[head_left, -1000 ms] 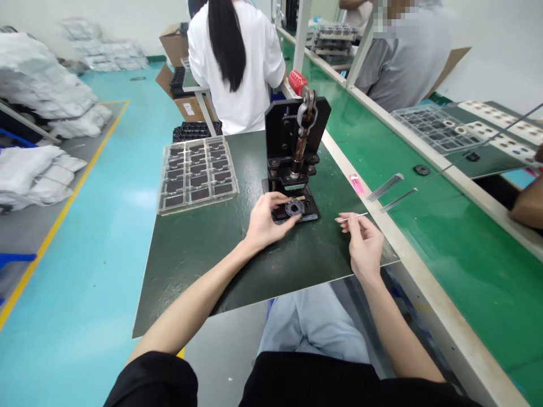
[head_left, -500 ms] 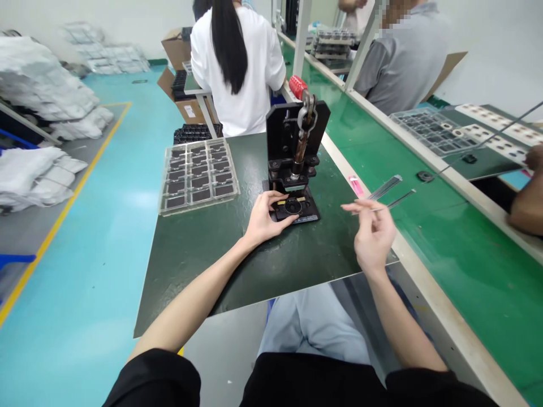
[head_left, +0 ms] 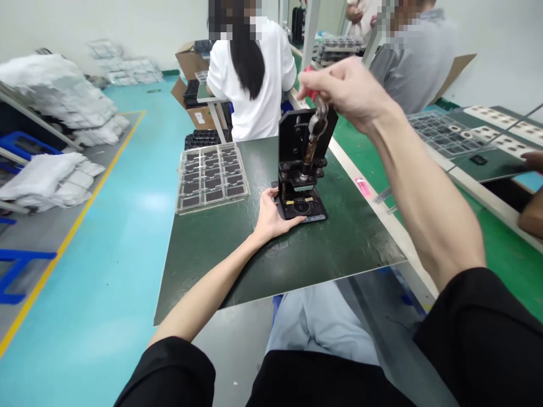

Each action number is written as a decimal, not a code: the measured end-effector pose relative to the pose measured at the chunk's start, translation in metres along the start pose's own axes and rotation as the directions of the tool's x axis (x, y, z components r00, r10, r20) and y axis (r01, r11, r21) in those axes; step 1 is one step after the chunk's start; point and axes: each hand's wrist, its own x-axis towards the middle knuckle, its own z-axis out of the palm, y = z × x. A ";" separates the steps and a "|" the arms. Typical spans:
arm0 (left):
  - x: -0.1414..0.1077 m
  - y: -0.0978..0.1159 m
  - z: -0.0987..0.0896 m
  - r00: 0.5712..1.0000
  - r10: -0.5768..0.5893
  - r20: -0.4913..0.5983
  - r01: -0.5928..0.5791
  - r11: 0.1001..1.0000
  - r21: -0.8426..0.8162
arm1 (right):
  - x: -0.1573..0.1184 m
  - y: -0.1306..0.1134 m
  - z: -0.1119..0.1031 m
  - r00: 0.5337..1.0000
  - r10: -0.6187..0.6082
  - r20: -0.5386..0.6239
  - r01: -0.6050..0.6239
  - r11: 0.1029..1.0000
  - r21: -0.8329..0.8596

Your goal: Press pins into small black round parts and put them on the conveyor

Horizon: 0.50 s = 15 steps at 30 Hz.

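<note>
A black metal hand press (head_left: 299,135) stands on a glossy dark green mat (head_left: 339,254), its flat base (head_left: 301,208) showing a round recess. The left hand (head_left: 275,217) lies open, its fingers (head_left: 291,224) flat against the base's front edge. The right hand (head_left: 345,90) is raised over the press top, curled beside the steel link (head_left: 318,120). It covers most of the red handle (head_left: 311,85), so whether it grips cannot be told. A clear moulded tray (head_left: 212,176) of dark square parts (head_left: 201,195) sits left on the mat.

Mat (head_left: 339,249) dark green; press (head_left: 294,133) black; handle (head_left: 310,90) probably red.
</note>
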 end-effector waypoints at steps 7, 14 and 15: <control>0.002 -0.003 0.001 1.000 0.007 -0.001 -0.007 0.999 -0.040 | -0.107 -0.014 0.024 0.898 -0.339 -0.281 0.234 0.908 -0.349; 0.002 -0.006 0.001 1.000 0.008 -0.003 -0.008 0.999 -0.031 | -0.136 0.024 0.055 0.904 -0.342 -0.257 0.171 0.839 -0.516; 0.003 -0.006 0.001 1.000 0.006 -0.002 -0.006 1.000 -0.029 | -0.134 0.018 0.050 0.908 -0.342 -0.242 0.176 0.835 -0.521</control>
